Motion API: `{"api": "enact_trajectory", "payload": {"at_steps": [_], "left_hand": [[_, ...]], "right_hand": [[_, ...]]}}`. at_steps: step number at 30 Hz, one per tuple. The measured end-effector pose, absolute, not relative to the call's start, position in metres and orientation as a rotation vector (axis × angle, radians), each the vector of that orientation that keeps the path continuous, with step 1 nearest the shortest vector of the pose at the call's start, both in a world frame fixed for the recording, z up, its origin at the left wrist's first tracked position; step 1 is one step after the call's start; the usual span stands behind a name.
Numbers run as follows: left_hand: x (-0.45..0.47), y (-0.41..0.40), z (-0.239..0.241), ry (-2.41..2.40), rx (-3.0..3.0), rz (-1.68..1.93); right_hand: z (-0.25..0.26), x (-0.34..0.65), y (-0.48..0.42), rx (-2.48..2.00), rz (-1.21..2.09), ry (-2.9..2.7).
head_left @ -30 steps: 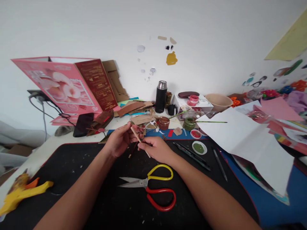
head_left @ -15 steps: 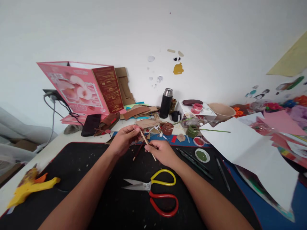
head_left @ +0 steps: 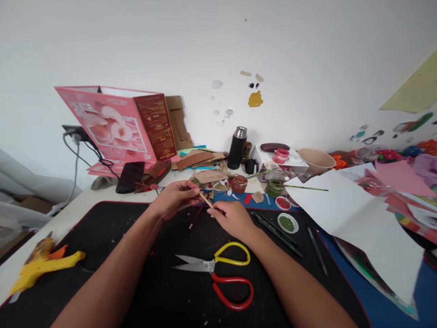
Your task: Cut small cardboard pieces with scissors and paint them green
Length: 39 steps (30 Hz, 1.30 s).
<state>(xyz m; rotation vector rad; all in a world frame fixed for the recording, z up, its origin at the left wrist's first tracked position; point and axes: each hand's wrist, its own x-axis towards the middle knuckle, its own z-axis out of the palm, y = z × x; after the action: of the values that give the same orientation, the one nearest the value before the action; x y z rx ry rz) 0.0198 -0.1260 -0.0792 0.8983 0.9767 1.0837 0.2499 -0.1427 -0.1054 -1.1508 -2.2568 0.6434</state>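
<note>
A thin, light wooden stick slants between my two hands above the black mat. My left hand pinches its upper end between thumb and fingers. Lower down, my right hand has thumb and fingers closed on the same stick, hiding its lower end. A small greenish thing shows just behind my left fingertips; I cannot tell whether it is touched. Beneath the hands, a dark thin stick lies on the mat. Scissors with yellow and red handles rest nearer me, blades parted and pointing left.
A yellow glue gun lies at left. Dark pens and a lid of green paint are on the right. Behind stand paint jars, a black flask, cardboard scraps and a pink box. White paper covers the right.
Less of the stick shows below my right hand, whose thumb sits slightly higher on it. My left hand has shifted slightly, and a greenish thing now shows behind its fingertips.
</note>
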Motion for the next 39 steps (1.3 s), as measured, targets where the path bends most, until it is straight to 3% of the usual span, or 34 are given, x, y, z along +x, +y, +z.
{"api": "enact_trajectory", "payload": {"at_steps": [6, 15, 34, 39], "left_hand": [[0.004, -0.123, -0.078, 0.930, 0.983, 0.882], [0.006, -0.128, -0.075, 0.795, 0.926, 0.834], [0.029, -0.130, -0.083, 0.706, 0.946, 0.885], [0.031, -0.129, -0.084, 0.793, 0.928, 1.052]], "right_hand": [[-0.105, 0.252, -0.142, -1.137, 0.487, -2.340], [-0.106, 0.252, -0.142, -1.107, 0.539, -2.319], [-0.108, 0.246, -0.143, -1.076, 1.041, -1.960], [-0.106, 0.243, -0.145, -1.050, 1.254, -1.775]]}}
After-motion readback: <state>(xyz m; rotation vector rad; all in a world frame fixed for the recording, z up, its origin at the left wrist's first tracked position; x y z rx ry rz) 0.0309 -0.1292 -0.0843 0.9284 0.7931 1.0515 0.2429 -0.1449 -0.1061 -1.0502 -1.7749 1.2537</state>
